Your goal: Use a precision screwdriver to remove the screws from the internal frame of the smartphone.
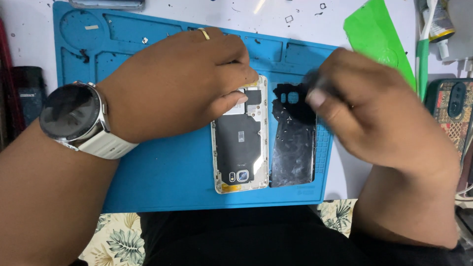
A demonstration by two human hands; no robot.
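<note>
An opened smartphone (241,148) with its back removed lies on a blue repair mat (162,172), its black inner plate and camera showing. My left hand (182,81), with a ring and a wristwatch, rests on the phone's far end, thumb and fingertips touching it. Beside the phone on the right lies the detached black back cover (294,148). My right hand (374,116) is blurred and hovers at the cover's far right corner, fingers curled near it; whether it grips anything is unclear.
A green plastic sheet (377,37) lies at the back right, next to a small bottle (438,22). A patterned phone case (456,113) sits at the right edge. A dark object (29,93) is at the left. Small debris dots the white table.
</note>
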